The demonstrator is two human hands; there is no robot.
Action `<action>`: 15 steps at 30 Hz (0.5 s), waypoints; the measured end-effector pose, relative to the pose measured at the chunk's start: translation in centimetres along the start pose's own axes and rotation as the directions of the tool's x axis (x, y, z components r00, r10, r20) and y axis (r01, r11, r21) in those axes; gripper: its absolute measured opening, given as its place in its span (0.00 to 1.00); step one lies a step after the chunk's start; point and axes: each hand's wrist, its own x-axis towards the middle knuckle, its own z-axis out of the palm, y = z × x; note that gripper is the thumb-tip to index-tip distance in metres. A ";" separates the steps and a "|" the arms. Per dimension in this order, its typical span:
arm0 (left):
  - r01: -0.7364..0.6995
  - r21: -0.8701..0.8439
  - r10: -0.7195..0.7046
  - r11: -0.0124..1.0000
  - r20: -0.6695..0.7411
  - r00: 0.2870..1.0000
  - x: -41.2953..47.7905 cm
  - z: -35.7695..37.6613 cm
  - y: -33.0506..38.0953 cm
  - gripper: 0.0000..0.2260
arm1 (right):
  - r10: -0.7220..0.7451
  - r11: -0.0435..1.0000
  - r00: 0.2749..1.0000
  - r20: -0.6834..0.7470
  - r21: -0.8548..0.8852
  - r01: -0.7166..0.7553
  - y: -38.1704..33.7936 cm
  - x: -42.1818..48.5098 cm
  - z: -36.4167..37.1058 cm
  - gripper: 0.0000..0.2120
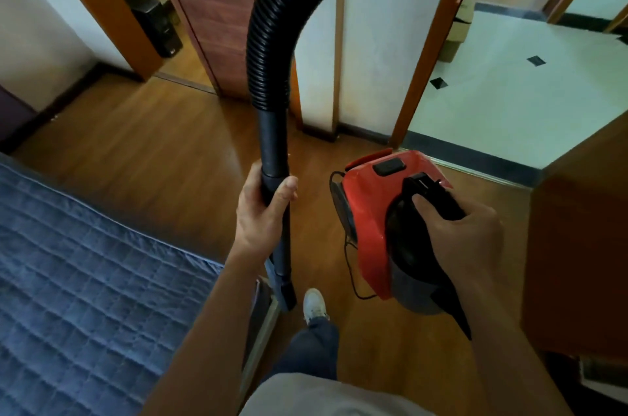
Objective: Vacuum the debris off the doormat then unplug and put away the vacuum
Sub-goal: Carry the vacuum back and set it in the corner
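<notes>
On the wooden floor (pixel 142 157) beside a blue quilted bed (pixel 68 262), you stand carrying the vacuum. Your right hand (pixel 458 232) grips the black handle of the red vacuum (pixel 370 211), lifting it clear of the floor. Your left hand (pixel 261 208) wraps around the black wand (pixel 275 177), its ribbed hose (pixel 268 41) arching overhead, likely to keep it from dragging. No doormat is visible.
</notes>
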 end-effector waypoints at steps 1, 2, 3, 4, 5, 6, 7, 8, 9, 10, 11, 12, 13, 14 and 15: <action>0.005 -0.003 -0.005 1.000 -0.005 1.000 2.0 -0.8 -0.6 0.09 | 0.004 1.000 1.000 -0.002 -0.005 -0.004 -1.1 1.4 1.5 0.17; 0.004 -0.009 -0.004 1.000 -0.011 1.000 3.9 -1.6 -1.1 0.10 | 0.007 1.000 1.000 -0.009 -0.004 -0.007 -2.2 2.6 2.9 0.16; 0.000 -0.010 0.000 1.000 -0.020 1.000 5.9 -2.4 -1.5 0.10 | 0.007 1.000 1.000 -0.016 0.000 -0.007 -3.4 3.9 4.3 0.15; -0.003 -0.008 0.003 1.000 -0.026 1.000 7.8 -3.2 -1.9 0.10 | 0.004 1.000 1.000 -0.020 0.003 -0.004 -4.5 5.1 5.6 0.15; -0.004 -0.004 0.004 1.000 -0.031 0.999 9.4 -4.0 -2.4 0.09 | -0.003 1.000 1.000 -0.020 0.004 0.003 -5.5 6.2 6.9 0.15; -0.007 -0.003 0.007 1.000 -0.038 0.999 10.9 -4.7 -2.8 0.08 | -0.015 1.000 1.000 -0.018 0.005 0.015 -6.5 7.2 8.1 0.15; -0.012 -0.005 0.012 1.000 -0.045 0.999 12.3 -5.4 -3.1 0.08 | -0.027 1.000 1.000 -0.013 0.005 0.027 -7.5 8.1 9.2 0.16; -0.018 -0.005 0.018 1.000 -0.055 0.998 13.5 -6.0 -3.5 0.09 | -0.034 0.999 0.999 -0.005 0.009 0.034 -8.5 9.1 10.3 0.16; -0.022 -0.001 0.022 1.000 -0.067 0.997 14.6 -6.6 -3.9 0.09 | -0.038 0.999 0.999 0.007 0.014 0.038 -9.4 10.0 11.3 0.16; -0.023 0.005 0.023 1.000 -0.082 0.996 15.5 -7.2 -4.3 0.10 | -0.045 0.999 0.999 0.020 0.019 0.044 -10.4 10.9 12.3 0.17; -0.022 0.014 0.023 1.000 -0.100 0.995 16.5 -7.8 -4.7 0.10 | -0.058 0.998 0.998 0.031 0.022 0.058 -11.3 11.7 13.4 0.17; -0.018 0.024 0.020 1.000 -0.120 0.993 17.3 -8.5 -5.1 0.10 | -0.077 0.997 0.996 0.039 0.020 0.077 -12.1 12.5 14.6 0.17; -0.010 0.036 0.015 0.999 -0.140 0.990 18.1 -9.1 -5.4 0.09 | -0.097 0.995 0.994 0.042 0.015 0.096 -12.8 13.2 15.7 0.17; 0.001 0.046 0.006 0.999 -0.159 0.987 18.8 -9.9 -5.8 0.06 | -0.114 0.993 0.993 0.044 0.014 0.113 -13.5 13.8 16.9 0.17; 0.010 0.051 -0.001 0.999 -0.180 0.984 19.5 -10.6 -6.1 0.05 | -0.127 0.992 0.991 0.047 0.017 0.126 -14.1 14.4 18.0 0.16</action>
